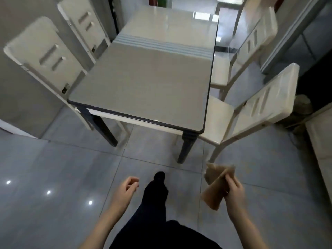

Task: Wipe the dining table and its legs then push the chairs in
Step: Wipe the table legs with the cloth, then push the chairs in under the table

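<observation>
Glossy grey dining table (143, 83) dead ahead, top bare. Two white chairs (52, 56) tucked in along left side; two more (258, 108) on right pulled out, seats clear of table edge. Right hand (233, 190) closed on folded brown cloth (214, 186), blurred, low near right. Left hand (126, 188) empty, fingers loosely curled. Black-socked foot (156, 187) on grey floor tiles (53, 177).
</observation>
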A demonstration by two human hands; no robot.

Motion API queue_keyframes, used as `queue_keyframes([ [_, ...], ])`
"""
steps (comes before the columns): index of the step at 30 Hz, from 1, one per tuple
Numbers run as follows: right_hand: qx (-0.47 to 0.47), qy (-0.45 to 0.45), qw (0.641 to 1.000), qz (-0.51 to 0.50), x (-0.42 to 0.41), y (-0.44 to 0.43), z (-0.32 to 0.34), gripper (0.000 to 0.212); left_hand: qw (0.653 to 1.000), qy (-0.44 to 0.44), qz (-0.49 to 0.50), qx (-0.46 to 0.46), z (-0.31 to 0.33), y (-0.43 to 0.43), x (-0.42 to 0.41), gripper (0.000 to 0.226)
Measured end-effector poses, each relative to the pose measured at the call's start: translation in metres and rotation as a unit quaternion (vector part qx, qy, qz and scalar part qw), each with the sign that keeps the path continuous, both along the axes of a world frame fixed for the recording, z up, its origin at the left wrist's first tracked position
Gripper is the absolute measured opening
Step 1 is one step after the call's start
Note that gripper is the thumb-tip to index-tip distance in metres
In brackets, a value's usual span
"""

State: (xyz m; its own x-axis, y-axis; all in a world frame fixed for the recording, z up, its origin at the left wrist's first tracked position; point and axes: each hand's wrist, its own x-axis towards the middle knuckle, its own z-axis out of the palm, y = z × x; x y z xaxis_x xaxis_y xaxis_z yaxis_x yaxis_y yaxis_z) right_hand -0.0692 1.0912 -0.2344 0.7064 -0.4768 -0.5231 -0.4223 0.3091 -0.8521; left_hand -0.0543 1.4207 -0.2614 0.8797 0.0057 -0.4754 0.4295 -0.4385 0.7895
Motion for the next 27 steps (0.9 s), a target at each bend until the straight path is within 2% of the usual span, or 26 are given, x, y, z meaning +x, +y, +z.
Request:
queue_keyframes([
  [3,-0.016,-0.026,0.999,0.020,0.058,0.014,0.001,0.021,1.000,-0.006,-0.021,0.016,-0.010,0.009,0.054,0.007],
  [6,-0.055,-0.053,0.997,0.023,0.122,0.025,-0.001,0.023,0.998,-0.020,-0.058,0.026,-0.022,0.011,0.123,0.011],
  [9,-0.083,-0.059,0.995,-0.001,0.187,0.032,0.000,0.021,0.985,-0.042,-0.154,0.061,-0.019,-0.001,0.195,0.009],
  [11,-0.112,-0.074,0.991,0.005,0.227,0.033,-0.003,0.018,0.968,-0.077,-0.223,0.082,-0.016,-0.015,0.240,0.024],
  [14,-0.206,-0.073,0.974,0.052,0.280,0.028,-0.018,0.018,0.939,-0.135,-0.296,0.108,-0.020,-0.038,0.303,0.049],
  [16,-0.313,-0.052,0.942,0.110,0.308,0.025,-0.030,0.021,0.925,-0.159,-0.314,0.143,-0.028,-0.051,0.334,0.055],
  [19,-0.477,-0.002,0.852,0.216,0.341,0.029,-0.061,0.037,0.909,-0.171,-0.318,0.207,-0.044,-0.066,0.366,0.060],
  [23,-0.538,0.108,0.749,0.370,0.355,0.045,-0.108,0.066,0.875,-0.148,-0.353,0.297,-0.073,-0.077,0.378,0.060],
  [25,-0.558,0.133,0.716,0.399,0.355,0.047,-0.121,0.068,0.865,-0.144,-0.361,0.317,-0.083,-0.079,0.375,0.061],
  [27,-0.566,0.137,0.700,0.413,0.355,0.045,-0.122,0.067,0.862,-0.135,-0.363,0.327,-0.088,-0.081,0.370,0.058],
])
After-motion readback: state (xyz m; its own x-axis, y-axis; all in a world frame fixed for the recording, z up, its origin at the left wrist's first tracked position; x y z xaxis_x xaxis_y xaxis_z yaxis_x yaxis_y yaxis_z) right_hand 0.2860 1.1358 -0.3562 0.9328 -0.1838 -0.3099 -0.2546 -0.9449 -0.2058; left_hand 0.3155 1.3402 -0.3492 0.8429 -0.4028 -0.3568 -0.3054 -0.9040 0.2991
